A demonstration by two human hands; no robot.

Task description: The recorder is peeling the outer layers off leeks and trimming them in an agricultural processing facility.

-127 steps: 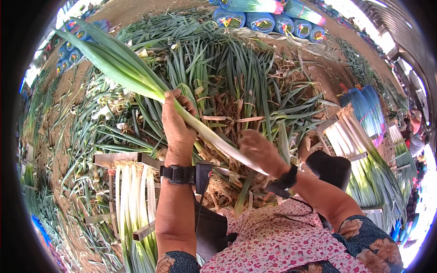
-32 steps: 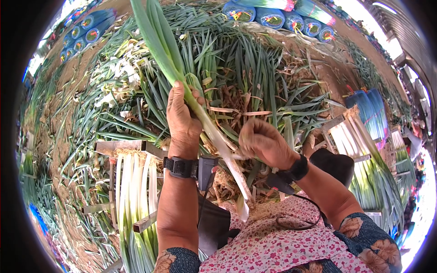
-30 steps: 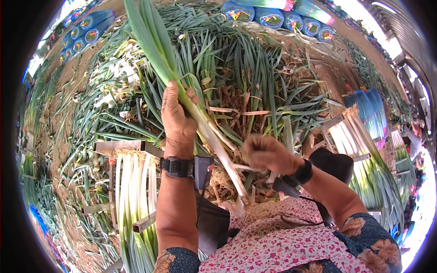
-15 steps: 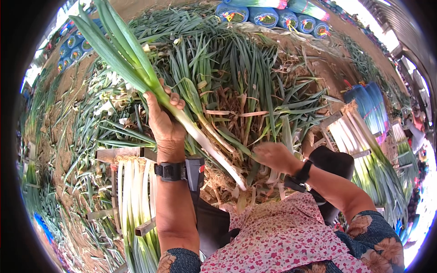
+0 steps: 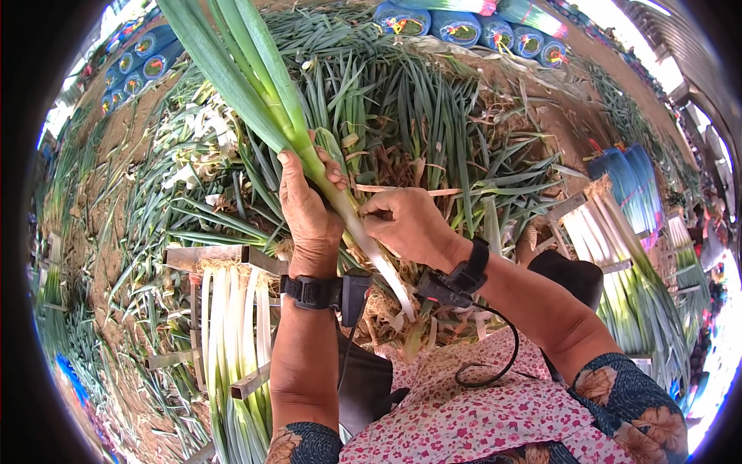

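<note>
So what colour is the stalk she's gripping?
The leek is white low down, green in its leaves; head view.

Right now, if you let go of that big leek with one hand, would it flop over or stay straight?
The leek would probably stay fairly straight: its white stalk looks thick and firm where the left hand grips it. The long green leaves would likely droop, and their bulk may make it top-heavy. The right hand steadies the stalk.
</note>
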